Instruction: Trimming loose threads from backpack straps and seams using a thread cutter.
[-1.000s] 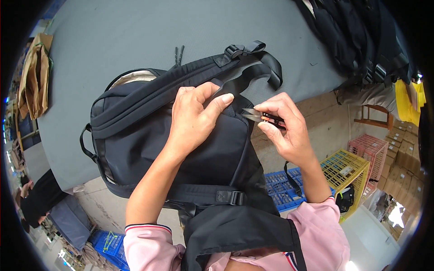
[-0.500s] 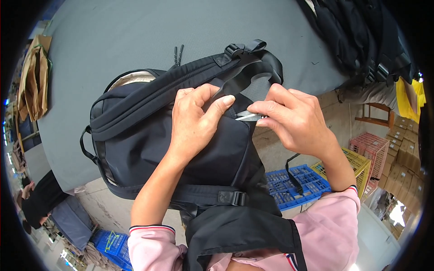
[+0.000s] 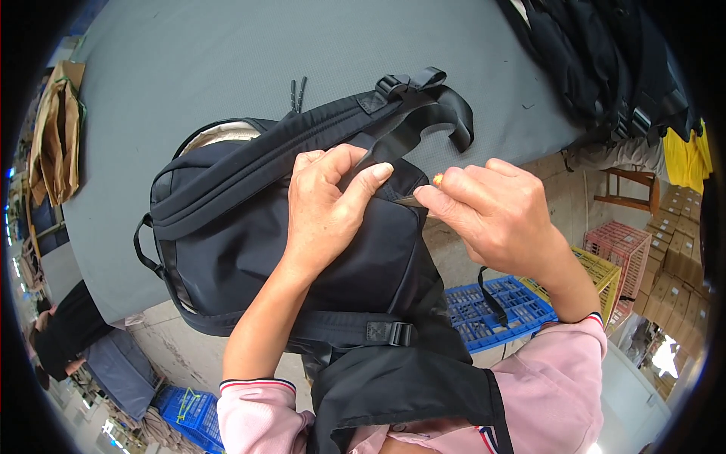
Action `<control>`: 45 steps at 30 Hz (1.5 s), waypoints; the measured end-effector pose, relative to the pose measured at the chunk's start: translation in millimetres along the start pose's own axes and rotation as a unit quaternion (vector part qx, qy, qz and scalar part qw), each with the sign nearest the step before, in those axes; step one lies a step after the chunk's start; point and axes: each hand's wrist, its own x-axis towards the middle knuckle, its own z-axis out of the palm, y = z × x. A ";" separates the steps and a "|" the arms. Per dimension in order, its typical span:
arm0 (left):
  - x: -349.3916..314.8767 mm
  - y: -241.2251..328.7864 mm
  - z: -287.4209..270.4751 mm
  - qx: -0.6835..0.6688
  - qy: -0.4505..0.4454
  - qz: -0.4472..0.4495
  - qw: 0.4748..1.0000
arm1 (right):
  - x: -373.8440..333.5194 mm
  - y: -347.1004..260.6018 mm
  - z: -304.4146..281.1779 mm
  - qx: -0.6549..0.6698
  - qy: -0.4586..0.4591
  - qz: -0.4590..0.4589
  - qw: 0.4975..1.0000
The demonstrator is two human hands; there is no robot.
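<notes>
A black backpack (image 3: 249,257) lies over the near edge of the grey table, its shoulder straps facing up. My left hand (image 3: 327,204) is closed on the black webbing strap (image 3: 397,140) near one corner of the bag, thumb and fingers pinching it. My right hand (image 3: 495,216) is closed around small thread snips. Only the metal blade (image 3: 411,200) of the snips shows, against the bag's corner seam, with a small orange-yellow bit (image 3: 438,179) above the fingers. The rest of the tool is hidden in my fist.
More black bags (image 3: 605,68) are piled at the table's far right. Blue (image 3: 499,306), yellow and pink plastic crates stand on the floor to the right, with stacked cartons (image 3: 673,280) beyond. Brown paper (image 3: 57,136) hangs at the left edge. Another person's dark sleeve (image 3: 72,333) shows at lower left.
My right hand has turned and shifted slightly, with its fingers curled further round the snips; less of the blades shows, and an orange-yellow bit has appeared. My left hand keeps its pinch.
</notes>
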 end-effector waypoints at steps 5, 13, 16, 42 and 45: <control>2.1 0.9 -0.1 0.002 -0.009 0.000 1.000 | -18.0 -2.4 17.2 0.067 0.054 0.138 0.987; -0.5 0.0 -0.4 -0.008 0.006 -0.014 1.000 | -21.7 -7.6 13.1 0.224 0.076 0.233 0.943; -0.3 -1.5 0.5 -0.011 0.001 -0.018 1.000 | -18.8 -9.1 12.9 0.198 0.060 0.219 0.953; -11.5 -1.3 -3.5 -0.371 -0.006 -0.013 0.929 | -25.8 -43.4 47.9 0.550 0.059 0.366 0.749; -18.5 -1.4 -5.3 -0.437 0.049 0.016 0.898 | -26.1 -51.1 62.5 0.566 0.115 0.399 0.712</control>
